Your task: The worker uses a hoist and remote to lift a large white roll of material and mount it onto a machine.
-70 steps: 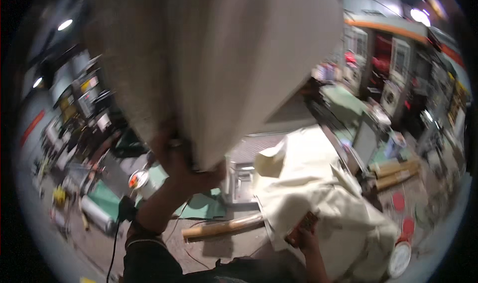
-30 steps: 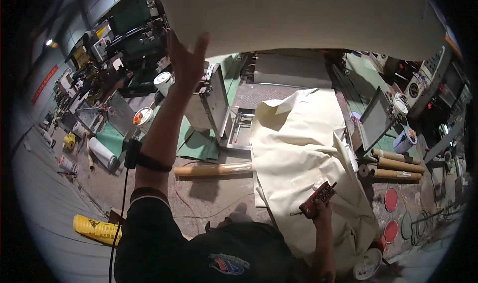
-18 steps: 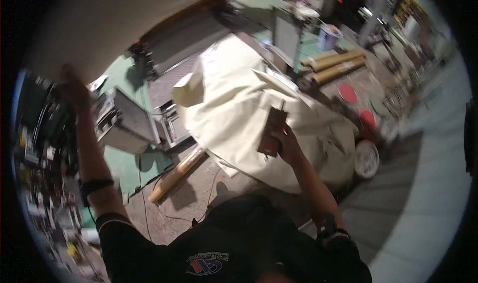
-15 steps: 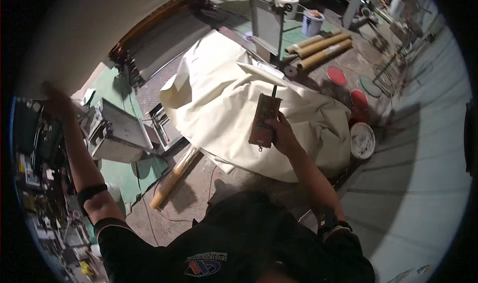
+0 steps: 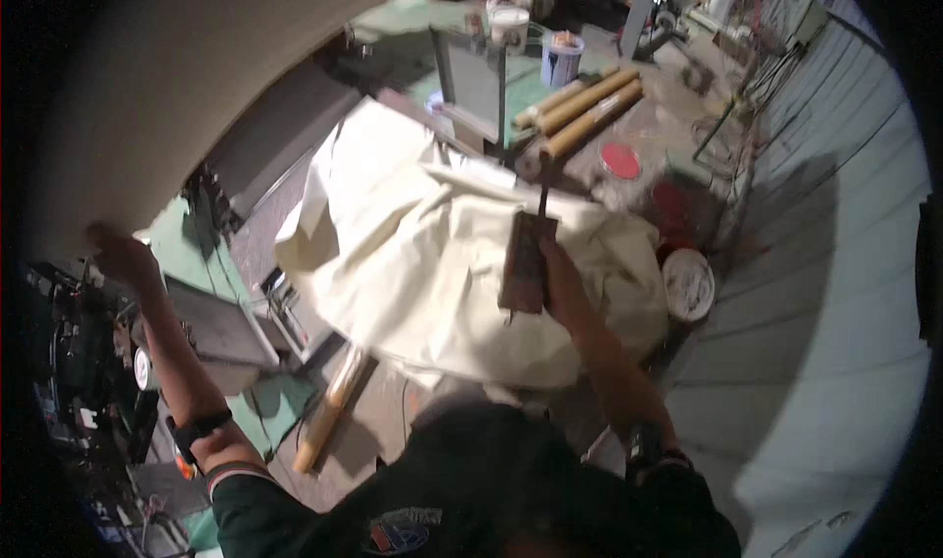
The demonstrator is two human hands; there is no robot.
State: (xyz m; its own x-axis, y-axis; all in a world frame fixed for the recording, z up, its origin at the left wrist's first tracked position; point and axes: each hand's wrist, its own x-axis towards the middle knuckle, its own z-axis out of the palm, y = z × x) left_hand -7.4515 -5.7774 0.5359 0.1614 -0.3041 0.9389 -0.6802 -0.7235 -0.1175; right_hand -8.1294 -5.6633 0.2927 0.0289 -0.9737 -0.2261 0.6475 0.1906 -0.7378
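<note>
My right hand [image 5: 562,275] is wrapped round a boxy reddish-brown handheld remote control [image 5: 526,265] with a short dark antenna pointing away from me. It is held over a big heap of cream sheet material [image 5: 422,253] lying in folds on the floor. My left arm is raised at the far left. There my left hand [image 5: 126,258] is at the lower edge of a large smooth beige surface [image 5: 196,77] that fills the upper left. Blur and shade hide its fingers, and I cannot tell whether it touches that surface.
Brown cardboard tubes [image 5: 594,106] lie beyond the heap, and another tube [image 5: 334,411] lies nearer me. Buckets [image 5: 561,62] and an upright grey panel [image 5: 471,86] stand at the back. Right of the heap are a white-topped tub [image 5: 688,285], a red disc [image 5: 620,160] and a pale wall [image 5: 786,362].
The view has turned, so the heap, tubes and buckets appear further left. My left hand appears lower. The remote control stays in my right hand and now shows more edge-on.
</note>
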